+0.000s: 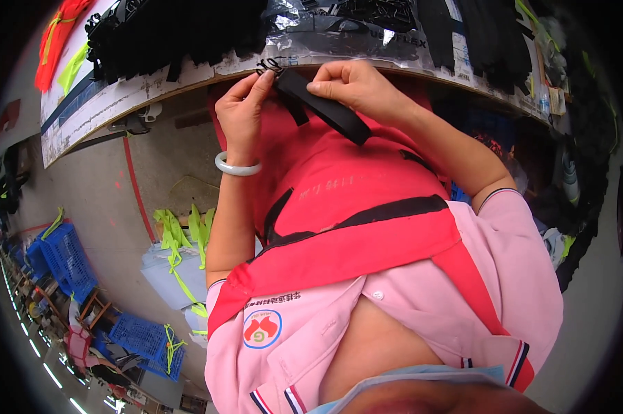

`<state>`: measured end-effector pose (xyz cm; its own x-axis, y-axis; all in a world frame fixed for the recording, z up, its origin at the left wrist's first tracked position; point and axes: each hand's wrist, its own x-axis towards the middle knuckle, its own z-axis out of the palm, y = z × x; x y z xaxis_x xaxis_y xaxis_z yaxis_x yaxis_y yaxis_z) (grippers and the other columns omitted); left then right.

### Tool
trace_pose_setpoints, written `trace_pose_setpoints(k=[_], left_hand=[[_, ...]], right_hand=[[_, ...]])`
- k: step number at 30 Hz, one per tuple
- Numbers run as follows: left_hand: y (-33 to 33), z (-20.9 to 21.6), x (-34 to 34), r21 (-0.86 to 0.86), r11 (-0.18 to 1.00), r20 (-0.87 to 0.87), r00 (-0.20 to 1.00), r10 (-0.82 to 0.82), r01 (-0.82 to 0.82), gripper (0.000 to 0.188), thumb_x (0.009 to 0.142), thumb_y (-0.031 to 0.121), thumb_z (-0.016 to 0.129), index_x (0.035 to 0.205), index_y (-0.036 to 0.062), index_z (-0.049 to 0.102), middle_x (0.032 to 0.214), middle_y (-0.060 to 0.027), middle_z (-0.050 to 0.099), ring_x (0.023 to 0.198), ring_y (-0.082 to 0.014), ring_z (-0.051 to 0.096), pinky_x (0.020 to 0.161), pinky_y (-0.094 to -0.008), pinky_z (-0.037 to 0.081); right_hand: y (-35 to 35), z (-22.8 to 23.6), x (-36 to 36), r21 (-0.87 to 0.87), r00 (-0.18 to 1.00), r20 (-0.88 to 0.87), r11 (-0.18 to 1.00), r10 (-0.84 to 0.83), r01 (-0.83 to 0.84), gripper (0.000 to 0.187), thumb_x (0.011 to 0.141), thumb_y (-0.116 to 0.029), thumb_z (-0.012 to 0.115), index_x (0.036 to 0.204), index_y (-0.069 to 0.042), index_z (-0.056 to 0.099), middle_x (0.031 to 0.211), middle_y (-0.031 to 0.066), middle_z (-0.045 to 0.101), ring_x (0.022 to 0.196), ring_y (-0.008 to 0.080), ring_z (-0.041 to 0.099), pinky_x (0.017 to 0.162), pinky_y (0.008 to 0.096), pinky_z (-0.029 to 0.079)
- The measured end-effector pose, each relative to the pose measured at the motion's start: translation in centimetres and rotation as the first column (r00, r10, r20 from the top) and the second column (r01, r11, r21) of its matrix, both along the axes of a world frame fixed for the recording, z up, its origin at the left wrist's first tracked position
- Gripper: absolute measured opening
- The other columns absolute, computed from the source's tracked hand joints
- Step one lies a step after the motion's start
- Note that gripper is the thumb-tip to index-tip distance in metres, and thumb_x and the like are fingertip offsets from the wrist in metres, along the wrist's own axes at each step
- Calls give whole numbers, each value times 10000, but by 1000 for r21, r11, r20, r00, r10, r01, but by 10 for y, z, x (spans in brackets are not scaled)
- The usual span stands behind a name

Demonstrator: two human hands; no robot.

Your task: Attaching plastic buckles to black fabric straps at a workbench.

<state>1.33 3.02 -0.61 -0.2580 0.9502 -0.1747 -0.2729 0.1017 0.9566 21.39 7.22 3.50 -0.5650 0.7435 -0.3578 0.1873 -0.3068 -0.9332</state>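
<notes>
Just in front of the table's near edge, my left hand pinches a small black looped buckle between thumb and fingers. A black webbing strap slants from beside that buckle down to the right, over my red apron. My right hand grips the strap's upper side with thumb and bent fingers. A short black strap end hangs under the buckle. Whether the strap passes through the buckle, I cannot tell.
Dark straps lie heaped on the white table, beside a clear plastic bag of black parts. To the left, blue crates stand on the floor, and yellow-green straps drape over a pale box.
</notes>
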Motion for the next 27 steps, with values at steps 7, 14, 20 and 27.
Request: trace_pose_setpoints(k=[7,14,20,27], left_hand=[[-7,-1,6,168,979,-173,975,141,-112,212,851,78,711,1037,-23,698,887,-11,686,773,-46,576,690,-175,453],[-5,1,4,200,958,-87,971,224,-203,176,864,61,689,1020,-22,691,871,-13,668,743,-60,582,641,-194,474],[-7,-3,0,372,923,-312,923,226,-101,158,865,46,679,1012,-10,687,907,-25,664,797,-77,587,731,-196,470],[-17,7,-18,174,979,-79,990,119,-104,159,864,24,674,1008,-41,685,877,-1,655,826,-64,567,738,-184,451]], right_hand=[[-6,-15,-17,-197,991,-104,979,-80,58,161,918,-196,614,844,-53,609,703,-43,576,564,5,478,488,151,358],[-6,-9,-31,-222,986,-142,973,-88,55,163,920,-194,602,816,-71,575,682,-49,536,546,10,467,464,162,358],[-3,0,-51,-188,971,-191,976,-143,107,170,931,-208,593,834,-69,575,689,-43,540,549,12,472,470,166,369],[33,-11,-52,-399,962,-257,897,89,-190,196,945,-247,588,918,-56,551,651,8,562,444,36,472,383,175,369]])
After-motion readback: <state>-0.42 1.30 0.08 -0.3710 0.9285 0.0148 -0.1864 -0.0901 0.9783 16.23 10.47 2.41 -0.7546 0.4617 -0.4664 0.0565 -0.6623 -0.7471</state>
